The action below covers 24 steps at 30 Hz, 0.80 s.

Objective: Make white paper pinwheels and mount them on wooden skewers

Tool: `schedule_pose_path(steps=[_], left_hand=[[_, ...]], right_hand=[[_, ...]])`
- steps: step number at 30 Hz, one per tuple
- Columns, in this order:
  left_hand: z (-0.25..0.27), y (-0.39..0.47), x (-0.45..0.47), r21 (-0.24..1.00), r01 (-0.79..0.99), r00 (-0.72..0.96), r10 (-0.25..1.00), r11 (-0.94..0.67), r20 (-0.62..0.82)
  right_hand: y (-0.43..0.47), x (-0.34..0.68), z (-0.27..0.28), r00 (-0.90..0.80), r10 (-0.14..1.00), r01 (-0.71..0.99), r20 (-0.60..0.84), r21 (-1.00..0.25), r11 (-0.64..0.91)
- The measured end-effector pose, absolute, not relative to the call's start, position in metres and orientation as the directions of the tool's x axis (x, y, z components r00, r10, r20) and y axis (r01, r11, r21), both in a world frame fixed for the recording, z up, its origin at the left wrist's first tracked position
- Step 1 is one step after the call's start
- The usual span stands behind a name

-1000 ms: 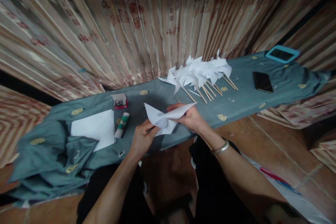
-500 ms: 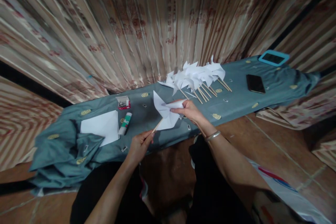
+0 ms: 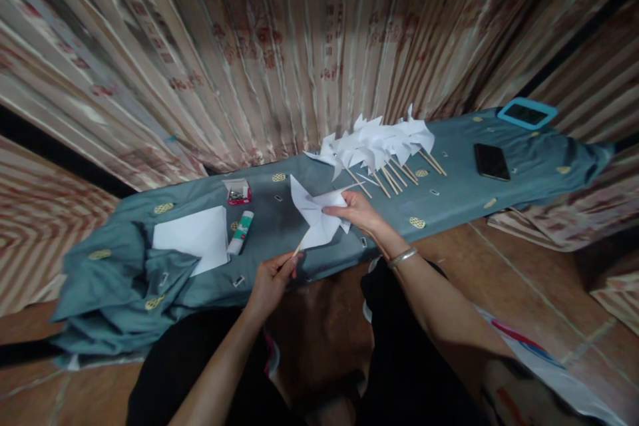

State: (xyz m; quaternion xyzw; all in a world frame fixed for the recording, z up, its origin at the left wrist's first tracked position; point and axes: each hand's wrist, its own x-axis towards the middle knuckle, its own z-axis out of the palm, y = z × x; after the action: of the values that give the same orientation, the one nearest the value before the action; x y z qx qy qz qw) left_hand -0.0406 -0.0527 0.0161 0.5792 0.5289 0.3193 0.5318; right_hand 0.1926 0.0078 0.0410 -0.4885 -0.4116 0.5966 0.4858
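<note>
A white paper pinwheel [image 3: 316, 226] on a thin wooden stick [image 3: 299, 245] is held above the near edge of the cloth-covered table. My left hand [image 3: 274, 277] is closed round the lower part of the stick. With thumb and fingers, my right hand [image 3: 355, 209] pinches the pinwheel near its centre and right blade. Farther back lies a row of several finished-looking white pinwheels [image 3: 379, 141], overlapping, their sticks pointing toward me. The far side of the held pinwheel is hidden.
To the left lie white paper sheets [image 3: 192, 239], a glue stick [image 3: 240, 233] and a small open red box of metal pins [image 3: 238, 193]. A black phone [image 3: 492, 162] and a blue-framed device [image 3: 527, 113] rest at the right. Striped curtains [image 3: 279, 66] hang behind the table [image 3: 449, 203].
Both hands keep hold of the pinwheel, which has tilted slightly. My left hand has shifted a little to the right. The whole view has moved slightly.
</note>
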Motion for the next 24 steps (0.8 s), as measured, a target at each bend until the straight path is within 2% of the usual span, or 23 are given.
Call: schedule_pose_path(steps=[5, 12, 18, 24], left_hand=[[0.016, -0.046, -0.040, 0.948, 0.165, 0.204, 0.931, 0.274, -0.304], [0.020, -0.044, -0.039, 0.929, 0.065, 0.161, 0.915, 0.365, -0.371], [0.019, -0.039, -0.037, 0.925, -0.053, 0.116, 0.922, 0.376, -0.369], [0.025, -0.037, -0.034, 0.922, -0.142, 0.104, 0.932, 0.360, -0.348]], right_hand=[[0.010, 0.189, 0.042, -0.058, 0.986, -0.135, -0.154, -0.978, -0.161], [0.010, 0.190, 0.043, -0.036, 0.986, -0.197, -0.160, -0.967, -0.164], [0.012, 0.195, 0.042, 0.050, 0.975, -0.156, -0.217, -0.966, -0.207], [0.013, 0.195, 0.032, 0.076, 0.981, -0.112, -0.177, -0.979, -0.168]])
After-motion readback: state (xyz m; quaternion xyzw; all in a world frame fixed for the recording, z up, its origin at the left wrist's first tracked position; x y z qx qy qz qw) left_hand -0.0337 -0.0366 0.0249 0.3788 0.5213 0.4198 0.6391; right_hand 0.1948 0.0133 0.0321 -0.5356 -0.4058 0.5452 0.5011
